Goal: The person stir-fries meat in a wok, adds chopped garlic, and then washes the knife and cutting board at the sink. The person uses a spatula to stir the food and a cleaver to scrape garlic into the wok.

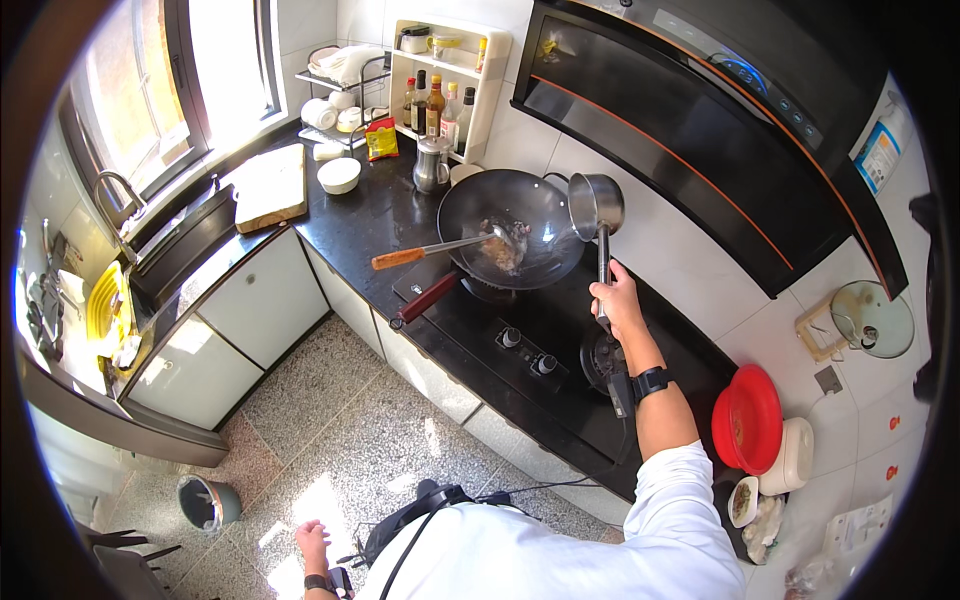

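My right hand [619, 298] grips the black handle of a steel saucepan [598, 204], raised and tilted at the right rim of a large dark wok [465, 217]. Some food [501, 255] lies in the bottom of the wok, too small to name. A metal spatula or ladle with a wooden handle [399, 258] rests in it and leans over its left rim. The wok sits on the left burner of a black gas hob [480, 322], its dark red handle [426, 301] pointing down and left. My left hand [312, 538] hangs low at my side, fingers loosely bent, holding nothing.
A range hood [660, 142] hangs over the hob. Left of the wok stand a metal jug [431, 166], a white bowl [339, 175] and a chopping board [271, 187]. A red basin [745, 420] stands at the right. A bin [210, 504] is on the floor.
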Available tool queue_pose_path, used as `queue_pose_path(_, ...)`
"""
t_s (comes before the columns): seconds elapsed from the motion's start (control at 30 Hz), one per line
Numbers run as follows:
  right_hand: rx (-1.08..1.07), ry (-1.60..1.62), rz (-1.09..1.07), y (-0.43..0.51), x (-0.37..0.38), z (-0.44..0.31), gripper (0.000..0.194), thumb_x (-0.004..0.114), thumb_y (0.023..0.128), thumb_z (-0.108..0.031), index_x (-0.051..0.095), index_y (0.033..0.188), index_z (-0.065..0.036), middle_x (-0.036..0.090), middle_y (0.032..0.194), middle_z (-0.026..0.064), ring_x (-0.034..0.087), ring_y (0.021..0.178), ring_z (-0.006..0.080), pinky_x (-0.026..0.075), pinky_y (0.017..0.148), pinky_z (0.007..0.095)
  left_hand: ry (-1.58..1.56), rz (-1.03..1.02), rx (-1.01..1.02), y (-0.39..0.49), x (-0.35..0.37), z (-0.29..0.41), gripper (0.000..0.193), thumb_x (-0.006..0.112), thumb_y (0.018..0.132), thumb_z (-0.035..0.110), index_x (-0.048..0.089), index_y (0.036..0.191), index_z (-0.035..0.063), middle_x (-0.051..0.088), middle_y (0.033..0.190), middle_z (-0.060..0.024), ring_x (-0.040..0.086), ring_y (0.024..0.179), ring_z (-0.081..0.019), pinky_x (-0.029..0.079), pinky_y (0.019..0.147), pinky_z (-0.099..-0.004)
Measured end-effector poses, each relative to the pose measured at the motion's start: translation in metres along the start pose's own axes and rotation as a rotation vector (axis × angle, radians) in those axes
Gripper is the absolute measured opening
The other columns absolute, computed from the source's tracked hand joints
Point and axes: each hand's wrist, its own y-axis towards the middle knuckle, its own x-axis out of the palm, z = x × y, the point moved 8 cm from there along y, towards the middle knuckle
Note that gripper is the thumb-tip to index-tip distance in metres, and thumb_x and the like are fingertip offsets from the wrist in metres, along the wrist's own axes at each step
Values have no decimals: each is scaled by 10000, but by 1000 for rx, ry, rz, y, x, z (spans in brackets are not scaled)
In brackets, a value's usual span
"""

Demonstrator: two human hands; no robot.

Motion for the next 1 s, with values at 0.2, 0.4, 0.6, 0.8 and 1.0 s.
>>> queue_pose_path(0.2,-23,95,18,-4,5,2,819,615,852,32,252,1584,79,595,821,81,567,510,151,470,468,292,-3,4,-4,-2,1,4,264,577,901,23,633,1150,-46,691,929,-114,664,705,-182,542,530,-296)
queue_pose_path(0.4,-43,303,40,-11,-1,-2,643,633,893,-15,383,1482,56,560,784,61,557,498,149,441,417,295,11,17,-22,-1,0,2,274,573,912,28,632,1171,-40,697,952,-118,669,715,-187,547,539,-300)
queue_pose_path(0.6,5,592,-26,-17,-12,-2,126,628,931,-61,540,1018,-43,588,777,67,548,487,161,408,398,282,26,-28,-14,4,6,5,272,570,918,39,635,1171,-35,698,959,-120,672,722,-188,549,546,-301)
queue_pose_path(0.8,-28,481,-150,-33,-20,-9,259,654,939,-116,529,1156,-50,613,866,60,584,575,110,442,430,249,48,-68,-9,7,18,12,282,580,909,36,641,1173,-43,696,956,-113,667,720,-185,550,549,-302)
queue_pose_path(1.0,-4,622,-331,-54,-27,-19,815,670,920,-97,241,1597,51,659,939,126,570,533,137,433,438,247,108,-78,23,7,36,27,281,603,900,38,655,1161,-51,699,945,-113,667,715,-186,555,558,-309)
